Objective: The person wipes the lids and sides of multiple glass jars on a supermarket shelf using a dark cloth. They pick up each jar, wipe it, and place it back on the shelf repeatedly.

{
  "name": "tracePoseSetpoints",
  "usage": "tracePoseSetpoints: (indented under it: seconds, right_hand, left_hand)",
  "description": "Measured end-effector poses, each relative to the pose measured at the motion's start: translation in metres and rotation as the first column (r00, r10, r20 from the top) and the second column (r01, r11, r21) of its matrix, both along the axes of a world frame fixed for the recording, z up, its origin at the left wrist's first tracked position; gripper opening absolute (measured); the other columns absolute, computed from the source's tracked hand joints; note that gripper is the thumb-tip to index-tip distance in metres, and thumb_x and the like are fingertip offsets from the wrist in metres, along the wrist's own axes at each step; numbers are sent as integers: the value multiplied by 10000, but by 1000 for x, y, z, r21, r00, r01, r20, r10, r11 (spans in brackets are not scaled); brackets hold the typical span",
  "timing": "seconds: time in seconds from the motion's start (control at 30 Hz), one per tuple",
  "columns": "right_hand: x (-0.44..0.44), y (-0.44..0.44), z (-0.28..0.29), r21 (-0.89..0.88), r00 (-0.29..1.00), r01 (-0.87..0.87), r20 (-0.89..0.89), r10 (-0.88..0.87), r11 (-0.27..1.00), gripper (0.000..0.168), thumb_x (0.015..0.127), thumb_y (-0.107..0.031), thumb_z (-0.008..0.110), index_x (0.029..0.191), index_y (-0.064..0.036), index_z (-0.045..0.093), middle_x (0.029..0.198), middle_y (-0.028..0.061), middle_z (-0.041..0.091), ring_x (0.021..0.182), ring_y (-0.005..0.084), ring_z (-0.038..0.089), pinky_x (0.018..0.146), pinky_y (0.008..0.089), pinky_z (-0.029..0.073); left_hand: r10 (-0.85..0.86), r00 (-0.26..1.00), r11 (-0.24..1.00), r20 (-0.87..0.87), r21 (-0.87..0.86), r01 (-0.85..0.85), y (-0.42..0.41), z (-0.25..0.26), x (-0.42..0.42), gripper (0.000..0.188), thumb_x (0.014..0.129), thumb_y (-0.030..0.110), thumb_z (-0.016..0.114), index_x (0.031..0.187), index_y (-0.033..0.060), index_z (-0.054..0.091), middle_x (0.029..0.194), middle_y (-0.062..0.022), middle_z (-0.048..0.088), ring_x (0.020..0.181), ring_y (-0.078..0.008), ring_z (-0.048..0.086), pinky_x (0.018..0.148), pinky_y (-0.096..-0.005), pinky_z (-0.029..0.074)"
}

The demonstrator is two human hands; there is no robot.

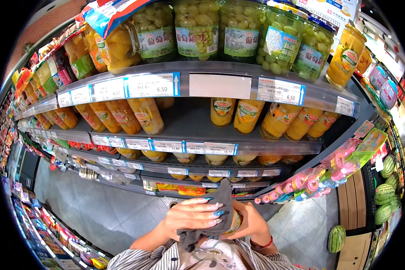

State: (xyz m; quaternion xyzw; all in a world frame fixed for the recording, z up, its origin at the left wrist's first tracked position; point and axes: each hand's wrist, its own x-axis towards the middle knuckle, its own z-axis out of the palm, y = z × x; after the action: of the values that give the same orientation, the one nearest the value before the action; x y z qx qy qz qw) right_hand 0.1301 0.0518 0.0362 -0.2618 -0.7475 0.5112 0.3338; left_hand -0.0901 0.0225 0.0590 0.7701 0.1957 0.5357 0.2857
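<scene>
My left hand (196, 216) presses a dark grey cloth (226, 202) flat with outstretched fingers against a jar. The jar (235, 221) is mostly covered; a strip of its yellow-and-green label shows at the right of the cloth. Around its far side curls my right hand (251, 219), gripping it in front of my chest. Ahead, the shelf (175, 121) has a gap between a jar of pale fruit (148, 114) on the left and a jar of yellow fruit (221, 111) on the right.
Jars of green grapes (197, 30) line the upper shelf, above price tags (152, 86). Pink toys in hanging packs (300, 180) jut out at the shelf's right end. Watermelons (336, 239) lie farther right, and another stocked shelf (54, 233) stands at lower left.
</scene>
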Motion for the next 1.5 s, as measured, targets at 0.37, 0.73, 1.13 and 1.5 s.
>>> tracePoseSetpoints:
  seconds: [0.37, 0.73, 1.13, 1.5]
  right_hand:
    - [9, 0, 8, -399, 970, -163, -233, 73, 902, 856, 466, -227, 852, 1186, 74, 500, 1066, 142, 616, 960, 169, 591, 854, 294, 443]
    - [12, -1, -3, -280, 984, -82, -177, 33, 956, 841, 474, -174, 858, 1191, 68, 491, 1069, 159, 619, 971, 185, 602, 882, 299, 432]
    - [-5, 19, -36, -522, 753, -187, -620, -219, 832, 735, 676, -346, 728, 1218, 26, 398, 1013, 194, 556, 841, 315, 606, 749, 450, 504]
    - [-33, 22, -34, -709, 612, -377, -673, -415, 596, 730, 816, -611, 460, 1260, -35, 396, 1070, 156, 538, 846, 327, 578, 759, 453, 478]
  left_hand:
    - [151, 988, 988, -16, -38, -152, 6, -23, -30, 273, 658, 175, 744, 906, 70, 693, 965, -91, 681, 1026, -280, 613, 987, -450, 345]
    - [760, 467, 489, 452, -871, 45, 10, -61, -36, 380, 834, 182, 577, 1155, 32, 441, 1015, -99, 589, 908, -193, 598, 796, -317, 491]
    - [758, 444, 471, 477, -872, 132, -4, -60, -49, 336, 871, 270, 527, 1087, 13, 549, 995, -89, 630, 905, -191, 614, 813, -307, 486]
    - [597, 320, 694, 736, -673, 255, 7, -65, -74, 559, 923, 499, 356, 1218, 42, 484, 1221, -106, 534, 1135, -259, 494, 1009, -391, 353]
